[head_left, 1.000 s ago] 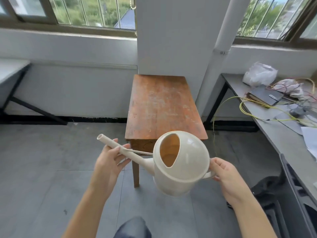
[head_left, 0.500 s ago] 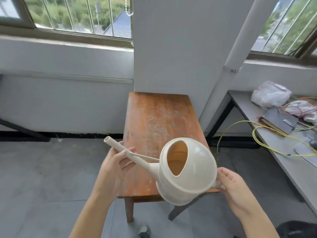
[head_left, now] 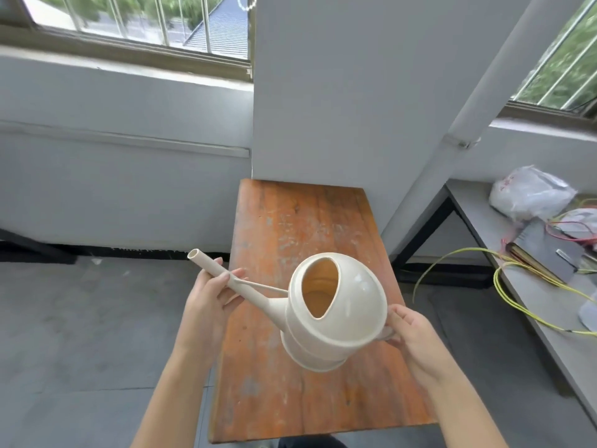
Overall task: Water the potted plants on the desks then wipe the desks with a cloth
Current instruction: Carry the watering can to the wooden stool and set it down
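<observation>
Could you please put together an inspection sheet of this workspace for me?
Surface: wooden table, worn orange top, stands against the white pillar.
Job's things: watering can held in the air over the table; plants and cloth: nothing seen.
Clutter: plastic bag and dark notebook on the grey desk at right.
Grippers: left hand holds the spout; right hand grips the handle.
Cables: yellow cables trail across the grey desk and over its edge.
Surroundings: barred windows, grey floor.
</observation>
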